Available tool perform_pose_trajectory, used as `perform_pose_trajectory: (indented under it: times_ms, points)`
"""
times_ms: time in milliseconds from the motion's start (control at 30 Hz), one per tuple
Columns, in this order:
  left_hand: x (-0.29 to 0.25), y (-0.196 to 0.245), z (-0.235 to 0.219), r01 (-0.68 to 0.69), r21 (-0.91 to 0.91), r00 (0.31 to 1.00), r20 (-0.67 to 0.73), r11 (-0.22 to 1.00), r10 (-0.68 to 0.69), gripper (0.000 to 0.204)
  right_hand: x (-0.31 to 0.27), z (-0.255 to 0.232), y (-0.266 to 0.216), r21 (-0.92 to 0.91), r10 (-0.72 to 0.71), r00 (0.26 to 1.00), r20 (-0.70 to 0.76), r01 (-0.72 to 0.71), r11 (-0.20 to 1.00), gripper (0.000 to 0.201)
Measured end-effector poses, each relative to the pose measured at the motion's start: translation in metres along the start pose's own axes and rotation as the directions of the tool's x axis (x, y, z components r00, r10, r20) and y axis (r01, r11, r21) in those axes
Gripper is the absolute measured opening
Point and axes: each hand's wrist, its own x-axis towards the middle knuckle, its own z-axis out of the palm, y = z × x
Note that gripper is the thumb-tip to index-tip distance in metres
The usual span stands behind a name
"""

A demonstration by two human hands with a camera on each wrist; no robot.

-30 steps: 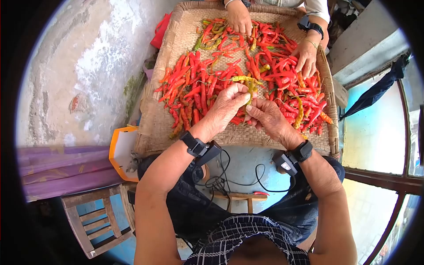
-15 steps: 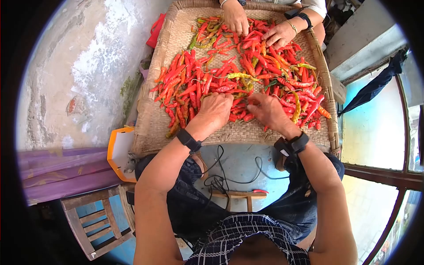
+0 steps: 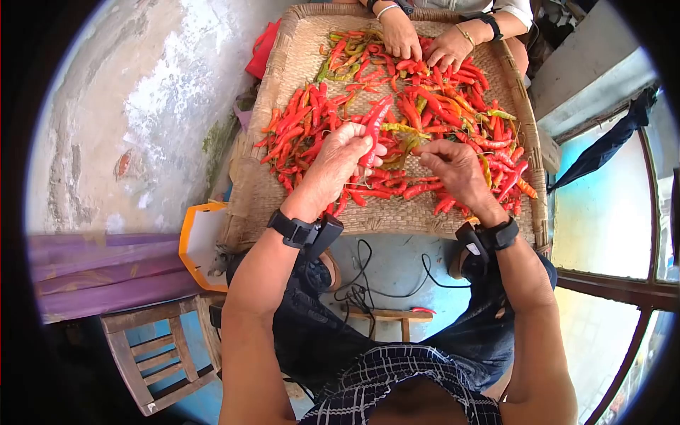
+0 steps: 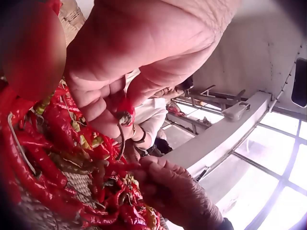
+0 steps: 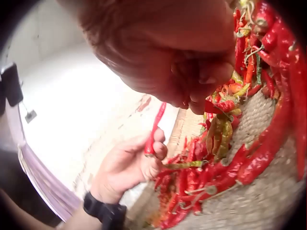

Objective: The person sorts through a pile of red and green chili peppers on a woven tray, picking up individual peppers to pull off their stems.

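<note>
Upright in my left hand (image 3: 336, 161) is a long red pepper (image 3: 377, 127), gripped between thumb and fingers above the heap. In the left wrist view, the stem end of this pepper (image 4: 125, 115) shows below the left hand (image 4: 144, 43). My right hand (image 3: 459, 176) is a little to the right, thumb and fingertips together. The left wrist view shows a red pepper (image 4: 120, 167) pinched in the right hand (image 4: 177, 194); in the right wrist view the fingers partly hide it. Yellow-green peppers (image 3: 405, 145) lie between the hands.
A woven tray (image 3: 244, 188) holds many red peppers (image 3: 290, 131). Across it, another person's two hands (image 3: 400, 34) (image 3: 450, 48) touch the peppers. Below the tray are cables (image 3: 363, 294) and a wooden stool (image 3: 397, 315); an orange-edged box (image 3: 203, 248) stands left.
The yellow-green pepper between my hands was let go. My left hand has risen from the heap with a red pepper. The other person's right-side hand has moved inward and up.
</note>
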Motion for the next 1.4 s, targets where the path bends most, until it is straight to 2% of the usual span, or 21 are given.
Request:
perform_pose_trajectory:
  times_ms: [100,200,367,467,533,600,733,800,867,900,933,1000,1033,1100,1133,1200,1233,1267,1300,1333,1400]
  points:
    - [0.002,-0.006,0.003,0.026,-0.031,0.999,0.030,0.999,-0.025,0.023,-0.002,-0.021,-0.019,0.363,0.191,0.981,-0.012,-0.174,0.915,0.012]
    - [0.006,-0.013,0.003,0.025,-0.105,0.998,0.062,0.994,-0.018,0.020,0.000,-0.041,-0.020,0.529,0.186,0.979,-0.083,-0.115,0.841,0.014]
    - [0.012,-0.022,0.004,0.023,-0.107,1.000,0.021,0.994,-0.021,0.015,0.011,-0.063,-0.010,0.645,0.071,0.955,-0.289,0.140,0.751,0.014]
    - [0.013,-0.018,0.009,0.005,-0.085,1.000,0.014,0.996,-0.003,0.011,0.015,-0.063,-0.010,0.521,0.199,0.811,-0.550,0.147,0.841,0.047]
    - [0.014,-0.019,0.013,-0.015,-0.043,1.000,0.016,0.999,0.016,0.010,0.007,-0.045,-0.001,0.381,0.233,0.868,-0.438,-0.055,0.923,0.064]
    - [0.017,-0.025,0.022,-0.024,-0.131,0.998,0.046,0.991,0.030,0.009,-0.006,-0.026,-0.015,0.275,0.232,0.973,-0.008,-0.221,0.936,0.054]
    - [0.021,-0.039,0.032,-0.042,-0.089,0.988,0.146,0.995,0.054,0.011,-0.010,0.016,-0.008,0.249,0.164,0.954,0.250,-0.227,0.942,0.025]
    - [0.024,-0.045,0.030,-0.045,-0.073,0.986,0.158,0.996,0.056,0.013,-0.007,0.009,-0.003,0.197,0.170,0.962,0.214,-0.213,0.957,0.023]
    - [0.028,-0.052,0.030,-0.259,0.552,0.961,0.066,0.793,0.269,0.019,0.001,-0.006,-0.004,0.165,0.212,0.970,0.116,-0.229,0.959,0.021]
    - [0.026,-0.048,0.031,-0.260,0.679,0.961,0.110,0.686,0.255,0.028,0.005,-0.018,-0.005,0.184,0.256,0.965,0.056,-0.262,0.947,0.020]
    - [0.025,-0.049,0.032,-0.258,0.679,0.961,0.107,0.688,0.255,0.028,0.008,-0.029,-0.003,0.369,0.318,0.948,-0.009,-0.292,0.882,0.019]
    - [0.021,-0.055,0.037,-0.416,0.881,0.834,0.272,0.224,0.481,0.035,0.018,-0.041,0.009,0.698,0.338,0.921,-0.194,-0.112,0.707,0.017]
    - [0.021,-0.057,0.040,-0.413,0.895,0.832,0.297,0.167,0.468,0.036,0.018,-0.042,0.010,0.697,0.336,0.922,-0.194,-0.111,0.709,0.017]
    - [0.022,-0.058,0.040,-0.421,0.902,0.830,0.338,0.099,0.444,0.036,0.016,-0.041,0.007,0.912,0.545,0.819,-0.179,-0.069,0.403,0.014]
    - [0.021,-0.060,0.040,-0.429,0.903,0.828,0.377,0.036,0.414,0.035,0.013,-0.036,0.012,0.912,0.549,0.816,-0.180,-0.070,0.403,0.014]
    - [0.026,-0.063,0.036,-0.447,0.894,0.814,0.397,0.020,0.425,0.028,0.008,-0.020,0.033,0.664,0.362,0.930,0.068,-0.313,0.679,0.015]
    - [0.026,-0.062,0.033,-0.424,0.906,0.833,0.392,-0.005,0.389,0.024,0.005,-0.009,0.035,0.665,0.361,0.930,0.065,-0.310,0.680,0.015]
    - [0.027,-0.061,0.030,-0.399,0.916,0.853,0.384,-0.033,0.354,0.020,0.001,0.004,0.037,0.220,0.068,0.996,-0.057,-0.054,0.974,0.019]
    - [0.027,-0.058,0.029,-0.412,0.911,0.836,0.383,-0.013,0.393,0.013,-0.002,0.012,0.037,-0.293,-0.250,0.968,-0.014,0.235,0.927,0.024]
    - [0.025,-0.055,0.025,-0.410,0.912,0.837,0.382,-0.014,0.392,0.013,-0.003,0.014,0.037,-0.290,-0.251,0.968,-0.014,0.237,0.927,0.024]
    - [0.020,-0.049,0.016,-0.452,0.885,0.858,0.397,0.113,0.328,0.011,-0.008,0.019,0.036,-0.713,-0.304,0.937,0.174,0.332,0.617,0.034]
